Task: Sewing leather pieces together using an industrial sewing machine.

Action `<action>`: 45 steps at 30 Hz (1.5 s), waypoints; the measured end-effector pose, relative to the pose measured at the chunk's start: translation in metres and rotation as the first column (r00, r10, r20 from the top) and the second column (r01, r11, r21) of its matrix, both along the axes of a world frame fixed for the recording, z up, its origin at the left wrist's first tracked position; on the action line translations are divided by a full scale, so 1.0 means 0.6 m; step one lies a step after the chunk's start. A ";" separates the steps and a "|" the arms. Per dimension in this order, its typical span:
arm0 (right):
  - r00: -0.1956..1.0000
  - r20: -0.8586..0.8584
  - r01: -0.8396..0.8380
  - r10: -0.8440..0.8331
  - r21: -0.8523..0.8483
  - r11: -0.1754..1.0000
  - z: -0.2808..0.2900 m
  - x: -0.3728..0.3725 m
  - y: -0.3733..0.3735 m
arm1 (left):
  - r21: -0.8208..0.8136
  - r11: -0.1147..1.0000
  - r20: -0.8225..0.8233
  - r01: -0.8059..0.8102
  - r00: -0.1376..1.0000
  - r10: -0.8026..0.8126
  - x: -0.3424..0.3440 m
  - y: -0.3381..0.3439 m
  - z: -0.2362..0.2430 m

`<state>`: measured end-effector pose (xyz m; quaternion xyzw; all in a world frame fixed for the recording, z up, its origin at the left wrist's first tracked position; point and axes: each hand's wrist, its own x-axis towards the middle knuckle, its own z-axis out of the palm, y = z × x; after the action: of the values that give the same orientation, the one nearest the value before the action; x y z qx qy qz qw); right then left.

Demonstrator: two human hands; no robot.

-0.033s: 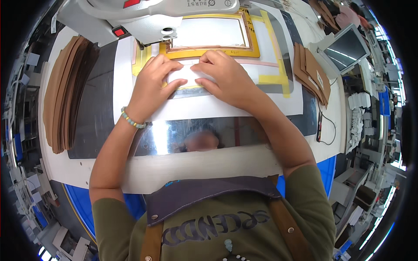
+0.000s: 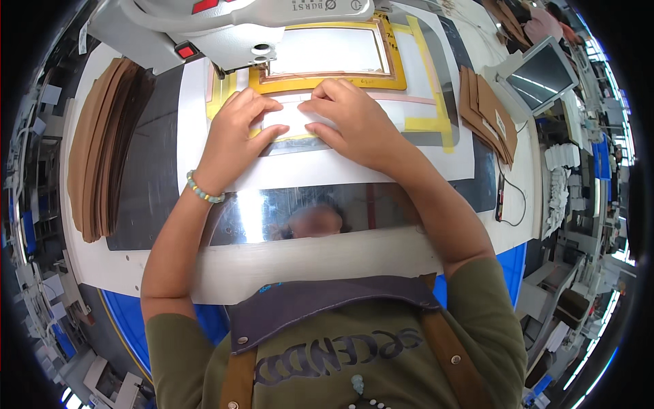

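Both hands rest low over a flat white template (image 2: 409,111) edged with yellow tape, just in front of a yellow-rimmed frame (image 2: 327,83) with a brown inner border. My left hand (image 2: 240,136), with a beaded bracelet on its wrist, has its thumb and forefinger apart. Facing it across a narrow gap, my right hand (image 2: 351,123) also has its thumb and forefinger apart. The fingertips touch or hover at a white strip (image 2: 291,117); which of the two I cannot tell. The other fingers curl down and are partly hidden.
A sewing machine head (image 2: 204,34) overhangs the far left. Long brown pieces (image 2: 102,150) are stacked at left. More brown pieces (image 2: 487,112) lie at right beside a screen (image 2: 541,75). A thin dark tool (image 2: 500,198) with a cord lies at the right edge.
My left hand has shifted slightly left, widening the gap between the hands a little. My right hand has hardly moved.
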<state>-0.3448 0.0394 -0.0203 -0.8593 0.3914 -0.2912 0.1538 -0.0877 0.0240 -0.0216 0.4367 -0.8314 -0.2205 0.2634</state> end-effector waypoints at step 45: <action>0.990 -0.088 0.138 -0.108 0.502 0.854 0.035 -0.009 -0.195 | -0.158 0.979 0.374 0.125 0.926 -0.058 0.057 -0.049 -0.014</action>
<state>-0.3499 -0.0775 0.0007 -0.7697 0.5124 -0.1631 0.3442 -0.0535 -0.0052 -0.0299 0.4052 -0.9020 -0.0715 0.1308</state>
